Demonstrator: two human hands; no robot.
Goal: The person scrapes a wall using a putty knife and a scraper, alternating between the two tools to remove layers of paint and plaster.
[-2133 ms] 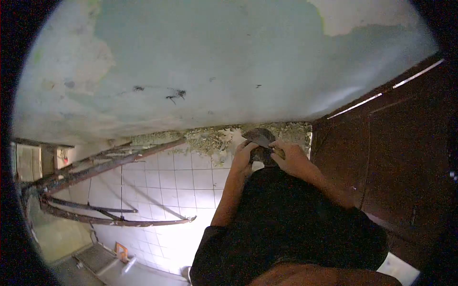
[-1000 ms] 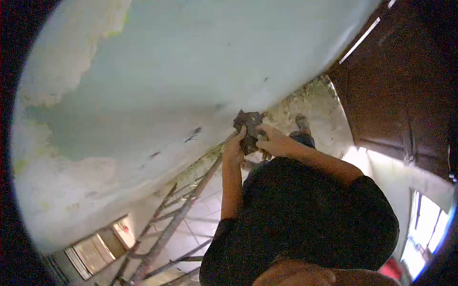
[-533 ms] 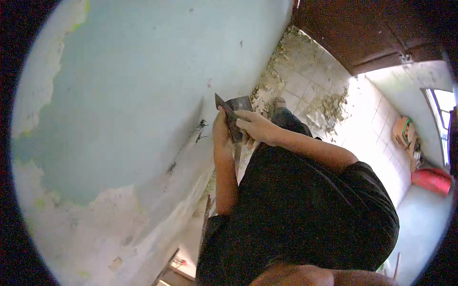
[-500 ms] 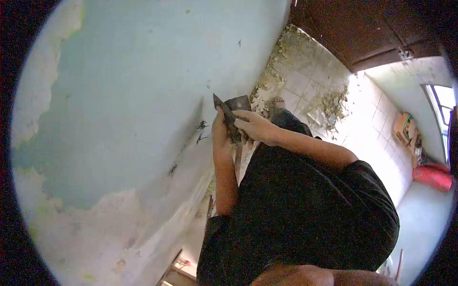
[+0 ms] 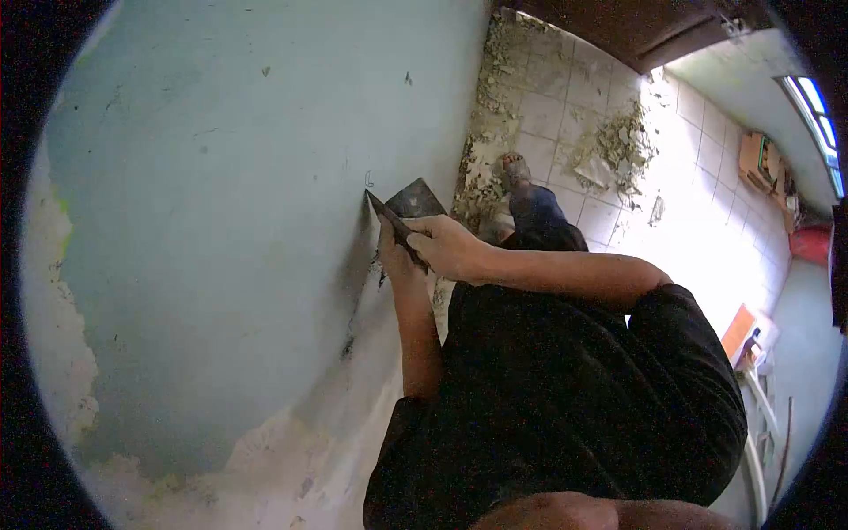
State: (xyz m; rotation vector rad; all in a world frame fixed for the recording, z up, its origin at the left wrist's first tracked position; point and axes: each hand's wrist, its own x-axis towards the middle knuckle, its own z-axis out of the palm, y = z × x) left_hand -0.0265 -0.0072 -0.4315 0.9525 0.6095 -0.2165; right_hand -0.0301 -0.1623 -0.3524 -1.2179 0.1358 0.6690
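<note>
My left hand (image 5: 400, 258) is closed at the lower part of a dark flat scraper blade (image 5: 393, 220), its fingers close to the wall. My right hand (image 5: 449, 247) comes across from the right and grips the same blade, thumb laid along it. The blade's pointed corner is right at the pale blue-green wall (image 5: 221, 230), just below a small scratched mark (image 5: 369, 178). Beyond the blade shows a dark, square metal plate (image 5: 417, 198); how it joins the scraper is hidden behind my fingers. Dark scuffs mark the wall below my left hand.
Paint flakes (image 5: 625, 146) litter the tiled floor (image 5: 539, 110), thickest along the wall's foot. My foot (image 5: 514, 166) stands among them. A brown door (image 5: 609, 22) is at the top. Boxes (image 5: 761, 163) and a red item (image 5: 809, 245) lie at the far right.
Both hands and the scraper have shifted slightly left and down in view. The camera has turned, showing more of the wall and my lower leg. Both hands keep their grip.
</note>
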